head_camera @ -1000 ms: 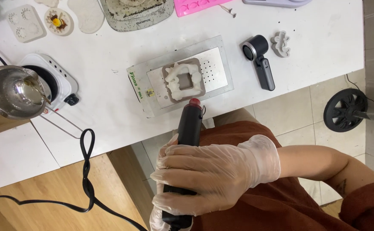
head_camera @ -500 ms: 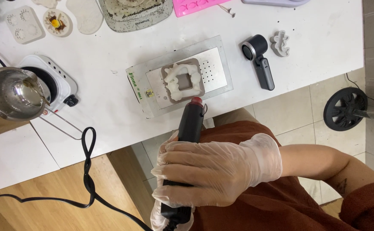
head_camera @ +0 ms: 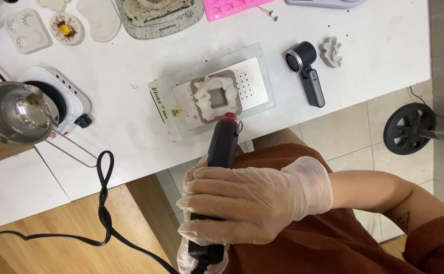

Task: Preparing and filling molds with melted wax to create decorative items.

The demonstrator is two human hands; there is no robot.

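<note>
Black heat gun (head_camera: 222, 152) clamped in gloved right hand (head_camera: 247, 203) and left hand (head_camera: 197, 256), nozzle at square mould (head_camera: 216, 96) on tabletop (head_camera: 130, 127).

the white bench (head_camera: 130, 127) carries a flat metal plate (head_camera: 214, 96) near its front edge, with a grey square mould (head_camera: 216, 96) on top. to the plate's right lie a black handheld tool (head_camera: 305, 71) and a small grey cast (head_camera: 331, 50). at the left edge stands a small white hotplate (head_camera: 59, 101). along the back sit white moulds (head_camera: 24, 30), a pink mould (head_camera: 237, 6) and a dusty tray (head_camera: 158, 18).
</note>
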